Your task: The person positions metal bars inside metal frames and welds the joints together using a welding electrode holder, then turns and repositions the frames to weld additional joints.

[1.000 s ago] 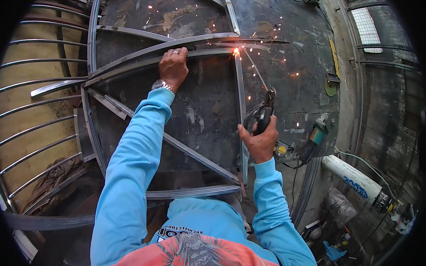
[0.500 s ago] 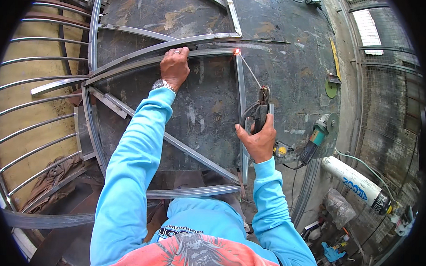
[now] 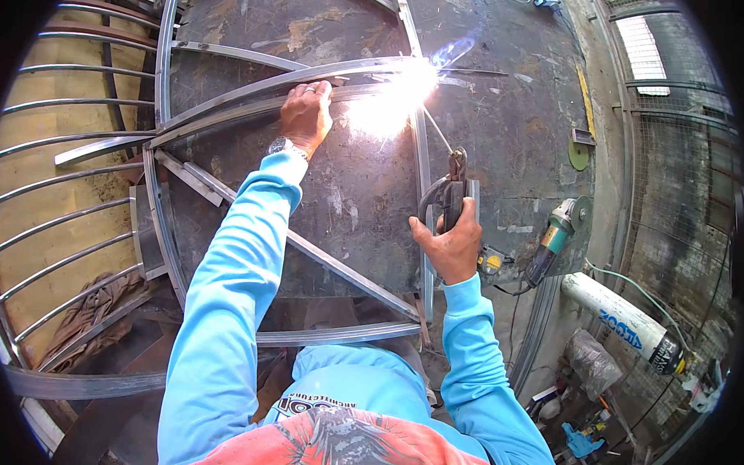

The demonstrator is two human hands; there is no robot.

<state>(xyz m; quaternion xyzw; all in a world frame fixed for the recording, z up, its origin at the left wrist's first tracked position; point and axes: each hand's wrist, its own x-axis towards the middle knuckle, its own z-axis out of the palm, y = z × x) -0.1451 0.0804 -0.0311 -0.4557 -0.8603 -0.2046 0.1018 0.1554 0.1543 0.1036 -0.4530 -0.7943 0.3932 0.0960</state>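
My right hand [image 3: 449, 245] is closed around a welding electrode holder [image 3: 454, 194]. A thin welding rod [image 3: 438, 131] reaches up and left from its jaws. The rod's tip ends in a blinding white arc at the corner where a curved metal bar [image 3: 220, 120] meets a straight metal bar [image 3: 420, 156]; the glare hides the joint. My left hand [image 3: 307, 115], wearing a ring and a watch, grips the curved bar left of the arc. Another curved bar [image 3: 246, 87] runs just beyond it. A diagonal bar [image 3: 338, 266] crosses the frame nearer to me.
The frame lies on a dark, scuffed metal table [image 3: 506, 147]. An angle grinder [image 3: 554, 239] rests at its right edge, below a green disc [image 3: 578, 155]. A white gas cylinder [image 3: 611, 313] lies beyond that edge. Curved metal rods [image 3: 71, 169] fill the left side.
The small orange glow at the rod's tip has become a bright white arc with bluish streaks. The electrode holder has shifted slightly left; my left hand stays on the curved bar.
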